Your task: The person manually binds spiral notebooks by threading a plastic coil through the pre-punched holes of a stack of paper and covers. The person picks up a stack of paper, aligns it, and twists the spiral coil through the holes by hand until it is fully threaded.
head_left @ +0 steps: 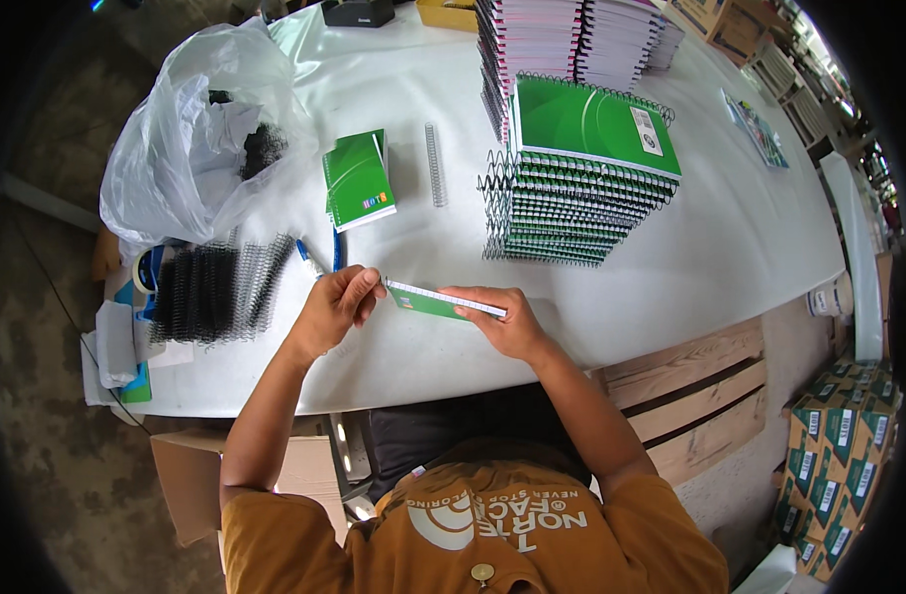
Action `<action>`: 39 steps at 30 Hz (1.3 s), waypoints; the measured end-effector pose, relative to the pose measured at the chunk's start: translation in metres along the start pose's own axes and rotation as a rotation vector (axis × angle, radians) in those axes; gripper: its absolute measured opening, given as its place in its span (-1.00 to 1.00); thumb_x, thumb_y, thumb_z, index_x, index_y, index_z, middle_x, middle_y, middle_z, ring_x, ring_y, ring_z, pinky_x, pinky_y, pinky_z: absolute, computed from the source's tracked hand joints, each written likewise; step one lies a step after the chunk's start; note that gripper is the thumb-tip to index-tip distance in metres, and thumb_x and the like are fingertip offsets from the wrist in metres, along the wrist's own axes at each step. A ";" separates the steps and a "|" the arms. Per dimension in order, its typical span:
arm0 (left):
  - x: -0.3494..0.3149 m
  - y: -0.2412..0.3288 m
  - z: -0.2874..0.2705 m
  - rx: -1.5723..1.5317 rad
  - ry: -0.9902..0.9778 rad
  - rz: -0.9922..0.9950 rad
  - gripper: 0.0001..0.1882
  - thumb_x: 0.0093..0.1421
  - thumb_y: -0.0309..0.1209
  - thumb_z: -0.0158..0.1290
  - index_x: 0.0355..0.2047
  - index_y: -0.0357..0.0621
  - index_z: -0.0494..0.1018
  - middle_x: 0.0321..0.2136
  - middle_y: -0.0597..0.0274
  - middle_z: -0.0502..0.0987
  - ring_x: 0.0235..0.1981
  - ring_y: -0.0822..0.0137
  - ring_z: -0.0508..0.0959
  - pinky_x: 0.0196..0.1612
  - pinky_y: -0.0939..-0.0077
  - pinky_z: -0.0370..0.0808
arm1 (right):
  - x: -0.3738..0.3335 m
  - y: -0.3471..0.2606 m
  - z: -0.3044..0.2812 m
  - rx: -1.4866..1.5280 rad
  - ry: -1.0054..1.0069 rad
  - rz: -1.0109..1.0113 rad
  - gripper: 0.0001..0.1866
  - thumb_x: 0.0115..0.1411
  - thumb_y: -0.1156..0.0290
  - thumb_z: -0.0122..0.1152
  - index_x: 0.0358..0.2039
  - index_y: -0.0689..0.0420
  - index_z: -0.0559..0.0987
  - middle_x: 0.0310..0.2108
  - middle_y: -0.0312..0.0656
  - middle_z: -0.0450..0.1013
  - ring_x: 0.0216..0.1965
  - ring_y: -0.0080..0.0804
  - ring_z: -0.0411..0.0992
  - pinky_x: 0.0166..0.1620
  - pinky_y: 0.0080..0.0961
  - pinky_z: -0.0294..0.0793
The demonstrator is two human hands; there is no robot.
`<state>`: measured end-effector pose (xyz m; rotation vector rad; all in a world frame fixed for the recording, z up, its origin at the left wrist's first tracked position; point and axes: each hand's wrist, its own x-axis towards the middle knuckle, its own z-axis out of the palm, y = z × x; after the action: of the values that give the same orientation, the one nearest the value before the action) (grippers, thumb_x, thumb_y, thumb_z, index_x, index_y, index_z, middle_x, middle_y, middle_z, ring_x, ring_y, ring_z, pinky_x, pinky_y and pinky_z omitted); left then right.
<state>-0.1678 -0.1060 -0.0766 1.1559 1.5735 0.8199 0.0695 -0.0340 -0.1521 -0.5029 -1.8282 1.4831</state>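
My right hand (502,319) grips a thin green notebook (438,302) by its right end, its white punched edge turned up. At the notebook's left end, my left hand (342,305) is closed in a pinch; what sits between the fingertips is too small to make out. A short dark bit of wire shows at that corner. Beyond my hands lies a small pile of green notebooks (359,178), and beside it a single loose spiral coil (434,164). To the right rises a tall stack of spiral-bound green notebooks (591,124).
Many black coils (190,295) lie left of my left hand, near a blue-capped marker (309,259) and a tape roll (146,269). A clear plastic bag (190,148) with dark coils stands behind them. More bound books (572,40) are piled at the back of the white-covered table (750,228).
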 end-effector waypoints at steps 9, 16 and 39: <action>-0.005 0.024 0.000 0.868 0.036 0.447 -0.64 0.01 -0.44 0.18 -0.15 -0.11 0.40 -0.16 0.14 0.43 -0.18 0.19 0.45 -0.06 0.34 0.26 | -0.001 -0.004 0.001 -0.045 0.008 -0.060 -0.69 0.13 0.61 0.10 -0.08 0.20 0.52 -0.18 -0.12 0.53 -0.25 -0.46 0.51 -0.17 -0.60 0.46; -0.006 0.030 0.007 1.106 0.030 0.597 -0.69 -0.10 -0.44 0.23 -0.32 -0.07 0.41 -0.21 0.25 0.44 -0.10 0.19 0.40 -0.03 0.29 0.23 | -0.004 -0.007 0.003 -0.066 -0.003 -0.068 -0.66 0.11 0.64 0.09 -0.07 0.14 0.52 -0.15 -0.10 0.51 -0.20 -0.31 0.51 -0.12 -0.53 0.46; -0.052 -0.121 0.044 1.049 0.730 0.874 0.23 -0.03 0.49 -0.42 0.22 -0.52 -0.25 0.23 -0.47 -0.34 0.25 -0.42 -0.34 0.17 -0.31 -0.47 | -0.051 -0.015 0.054 -0.220 -0.048 -0.324 -0.38 -0.14 0.70 0.10 0.04 0.10 0.43 -0.07 -0.10 0.45 -0.18 -0.17 0.49 -0.15 -0.36 0.49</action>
<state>-0.1569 -0.1957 -0.1827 2.6376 2.1964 1.0473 0.0657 -0.1098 -0.1568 -0.2591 -2.0129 1.0932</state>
